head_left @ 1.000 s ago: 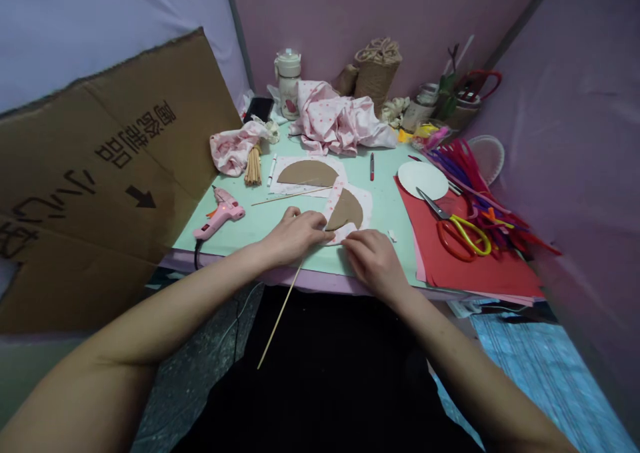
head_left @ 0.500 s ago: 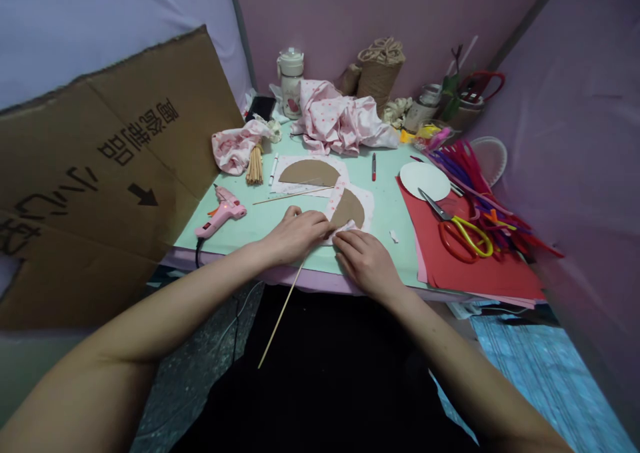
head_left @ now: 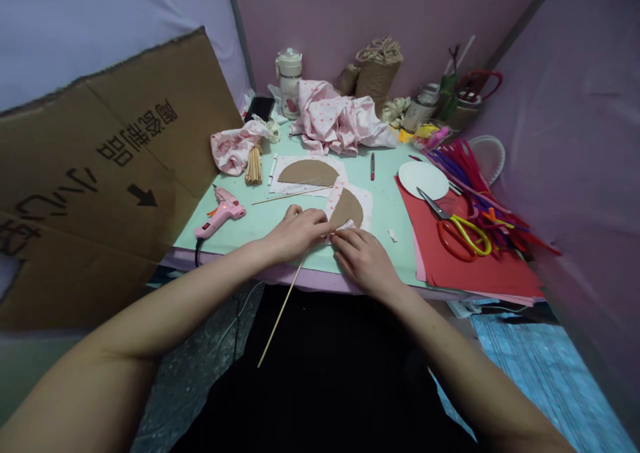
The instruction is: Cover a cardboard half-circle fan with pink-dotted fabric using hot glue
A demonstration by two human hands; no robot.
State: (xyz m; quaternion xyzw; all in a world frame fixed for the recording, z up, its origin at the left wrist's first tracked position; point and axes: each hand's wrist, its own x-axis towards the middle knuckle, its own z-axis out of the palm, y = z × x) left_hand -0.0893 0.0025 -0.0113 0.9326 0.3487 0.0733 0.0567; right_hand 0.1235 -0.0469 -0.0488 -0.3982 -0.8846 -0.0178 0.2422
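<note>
My left hand [head_left: 295, 233] presses down on the near edge of a brown cardboard semicircle [head_left: 349, 207] that lies on pink dotted fabric [head_left: 367, 203]. My right hand [head_left: 363, 259] sits beside it, fingertips pinching and folding the fabric edge over the cardboard. A long wooden stick [head_left: 280, 313] runs from under my left hand past the table's front edge. A second cardboard semicircle [head_left: 309, 172] on fabric lies just behind.
A pink glue gun [head_left: 220, 214] lies at the left. Yellow-handled scissors [head_left: 457, 226] rest on red paper [head_left: 480, 266] beside a white paper disc [head_left: 424, 179] and pipe cleaners [head_left: 475, 186]. A cardboard sheet [head_left: 95, 173] leans at left. Crumpled pink fabric [head_left: 337, 123], a stick bundle [head_left: 253, 165] and jars stand behind.
My right hand slid left and forward to meet my left hand at the fabric edge, lifting that edge onto the cardboard. My left hand stayed in place.
</note>
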